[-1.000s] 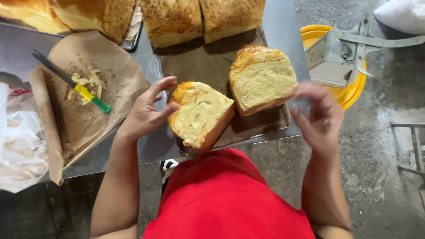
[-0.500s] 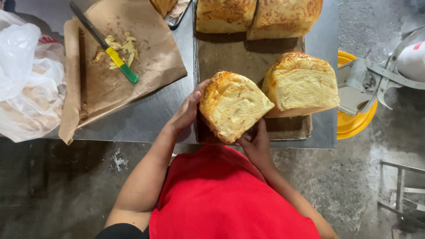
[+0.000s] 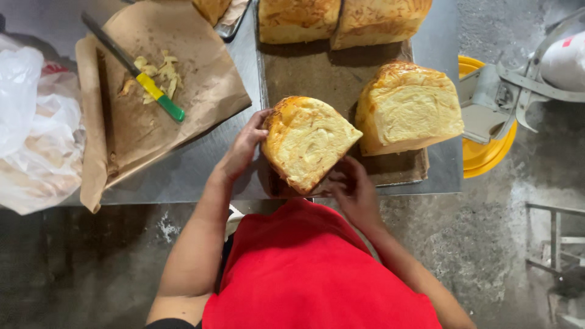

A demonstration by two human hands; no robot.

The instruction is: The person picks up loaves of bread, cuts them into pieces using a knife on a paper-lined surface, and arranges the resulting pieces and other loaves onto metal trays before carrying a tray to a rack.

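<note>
Both hands are lifting one loaf clear of the baking tray (image 3: 402, 173) — the step in hand looks like picking it up and turning it for a check or for moving. The left hand (image 3: 244, 149) clasps the golden-crusted loaf (image 3: 308, 143) at its nine o'clock side, fingers curled onto the crust; the right hand (image 3: 353, 192) props it from five o'clock, fingers spread under the pale cut face. The loaf hangs tilted over the tray's near edge. A second loaf (image 3: 408, 109) sits at three o'clock, just apart. At ten o'clock a green-handled knife (image 3: 137, 76) lies on brown paper (image 3: 201, 103) among crust scraps. Any next move calls for gentle, even support — the soft crumb would dent easily.
</note>
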